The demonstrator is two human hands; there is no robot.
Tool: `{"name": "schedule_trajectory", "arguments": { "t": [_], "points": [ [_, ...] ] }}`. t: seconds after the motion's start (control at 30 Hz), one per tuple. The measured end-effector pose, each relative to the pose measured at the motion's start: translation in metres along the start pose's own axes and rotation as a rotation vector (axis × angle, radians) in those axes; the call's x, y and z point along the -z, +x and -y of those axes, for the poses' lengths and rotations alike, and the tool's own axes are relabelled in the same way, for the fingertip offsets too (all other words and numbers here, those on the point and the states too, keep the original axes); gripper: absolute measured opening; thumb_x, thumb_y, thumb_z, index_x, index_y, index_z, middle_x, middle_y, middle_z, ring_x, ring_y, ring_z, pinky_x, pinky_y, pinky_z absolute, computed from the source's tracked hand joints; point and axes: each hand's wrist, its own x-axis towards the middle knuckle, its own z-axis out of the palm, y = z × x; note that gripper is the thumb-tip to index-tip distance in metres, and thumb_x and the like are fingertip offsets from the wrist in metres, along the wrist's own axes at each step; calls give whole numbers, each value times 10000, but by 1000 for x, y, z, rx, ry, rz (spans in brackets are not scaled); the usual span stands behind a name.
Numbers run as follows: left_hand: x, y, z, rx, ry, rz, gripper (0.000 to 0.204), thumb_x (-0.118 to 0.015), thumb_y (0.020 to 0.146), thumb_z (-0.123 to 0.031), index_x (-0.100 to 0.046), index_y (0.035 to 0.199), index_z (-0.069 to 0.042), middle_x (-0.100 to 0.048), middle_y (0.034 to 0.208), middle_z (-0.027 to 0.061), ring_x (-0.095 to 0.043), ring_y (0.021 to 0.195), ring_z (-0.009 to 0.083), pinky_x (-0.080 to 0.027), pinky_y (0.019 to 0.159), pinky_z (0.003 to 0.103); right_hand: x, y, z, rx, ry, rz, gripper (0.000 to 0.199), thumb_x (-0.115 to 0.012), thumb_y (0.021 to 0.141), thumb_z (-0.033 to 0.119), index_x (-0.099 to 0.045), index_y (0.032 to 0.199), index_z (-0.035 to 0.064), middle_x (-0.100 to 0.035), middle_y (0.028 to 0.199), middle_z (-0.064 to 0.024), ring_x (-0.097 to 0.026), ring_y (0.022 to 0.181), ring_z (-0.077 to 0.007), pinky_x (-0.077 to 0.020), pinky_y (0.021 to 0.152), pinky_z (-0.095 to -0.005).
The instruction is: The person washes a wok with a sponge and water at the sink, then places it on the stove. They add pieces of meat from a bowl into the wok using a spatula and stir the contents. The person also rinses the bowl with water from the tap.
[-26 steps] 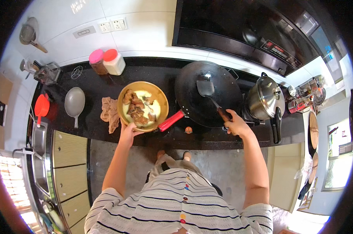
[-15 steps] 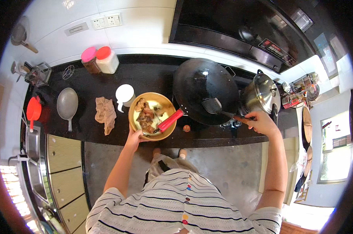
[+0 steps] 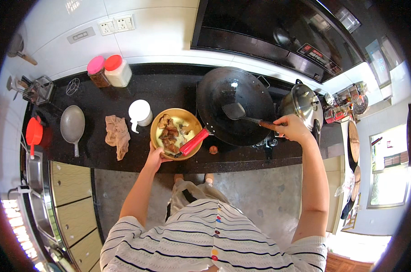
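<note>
Wok (image 3: 248, 97): black, round, set on the dark counter (image 3: 171, 88) in front of the person; its red handle (image 3: 193, 143) points left and toward the person.
Bowl (image 3: 195, 121): golden-tan, just left of the wok and nearer the person, with the red handle crossing over it in this view; whether the two touch, I cannot tell.
Food (image 3: 169, 136): brown chunks in the bowl, with paler bowl bottom showing around them.
Left hand (image 3: 156, 155): closed on the near rim of the bowl, left of the wok; the fingers beneath are mostly hidden.
Right hand (image 3: 292, 128): right of the wok, curled firmly around the spatula's brown grip.
Spatula (image 3: 234, 111): slanting across the wok's near right side, dark blade within its outline; contact with the metal is unclear.
White container (image 3: 140, 112): left of the wok, beyond the bowl, its handle toward the person.
Cloth (image 3: 117, 136): crumpled, beige, farther left of the wok than the white container.
Jars (image 3: 118, 71): two side by side, left of the wok near the wall, one pink-lidded, one red-lidded.
Steel pot (image 3: 300, 102): just right of the wok, lid on.
Grey pan (image 3: 72, 123): small, long-handled, well left of the wok.
</note>
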Motion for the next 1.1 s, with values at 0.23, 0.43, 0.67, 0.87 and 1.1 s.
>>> {"name": "schedule_trajectory", "arguments": {
  "t": [0.23, 0.43, 0.67, 0.87, 1.1],
  "points": [
    [-4, 12, 2, -10, -51, -25, 606, -413, 858, -56, -162, 1399, -165, -431, 1316, 207, -615, 1068, 376, -604, 776, 499, 40, -22, -3, 27, -104, 107, 258, -672, 825, 146, -697, 1023, -18, -686, 695, -98, -637, 578, -134, -480, 507, -273],
    [-11, 26, 2, 16, -68, -84, 507, -394, 930, -85, -190, 1388, -157, -450, 1319, 188, -626, 1061, 352, -599, 792, 488, 46, -26, 2, -30, -133, 113, 267, -682, 826, 154, -695, 1043, -2, -675, 674, -91, -598, 534, -112, -451, 476, -256],
    [0, 28, 7, 81, 24, -264, 592, -571, 918, -141, -241, 1410, -131, -475, 1269, 159, -594, 1086, 313, -572, 864, 472, 1, 3, -34, 83, -70, -32, 288, -699, 807, 192, -700, 1040, 22, -701, 813, -154, -678, 706, -222, -517, 664, -336],
    [-38, -35, -43, -284, 603, -241, 543, -670, 876, -173, -444, 1364, -101, -499, 1144, 114, -609, 966, 232, -551, 762, 323, 43, -26, -33, 82, -190, -4, 265, -717, 779, 202, -725, 994, 48, -701, 900, -184, -680, 842, -295, -515, 777, -356],
    [-102, -32, -41, -420, 883, 127, 358, -716, 852, -217, -643, 1172, -73, -657, 1035, 94, -638, 885, 147, -525, 759, 290, -34, 35, -67, 249, 27, -184, 250, -712, 789, 234, -729, 980, 72, -700, 906, -178, -682, 838, -316, -528, 775, -385]
  ]
}}
